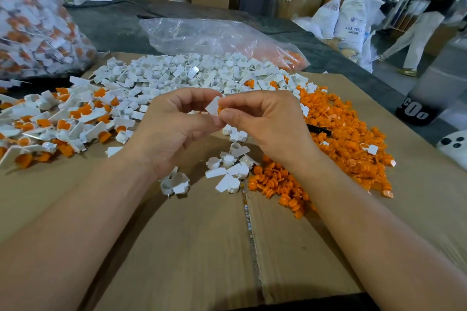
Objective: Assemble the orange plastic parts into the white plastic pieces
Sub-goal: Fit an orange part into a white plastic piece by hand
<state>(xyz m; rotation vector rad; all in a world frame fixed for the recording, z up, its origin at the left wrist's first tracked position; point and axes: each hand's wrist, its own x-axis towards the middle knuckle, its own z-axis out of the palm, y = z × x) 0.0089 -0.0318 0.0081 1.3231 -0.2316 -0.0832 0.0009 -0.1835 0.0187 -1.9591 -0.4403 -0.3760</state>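
Centrally, white piece [213, 106] with orange part [219, 110] in fingertip pinch of left hand [174, 129] and right hand [265, 121].

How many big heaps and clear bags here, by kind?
White pieces heap: 1
Orange parts heap: 1
Assembled pieces heap: 1
Clear bag of assembled pieces: 1
Clear bag of orange parts: 1
Total: 5

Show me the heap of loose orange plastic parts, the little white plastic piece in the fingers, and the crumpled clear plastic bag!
heap of loose orange plastic parts [348, 139]: head view, middle of the heap.
little white plastic piece [213, 106]: head view, its flat tab.
crumpled clear plastic bag [202, 35]: head view, its see-through top.
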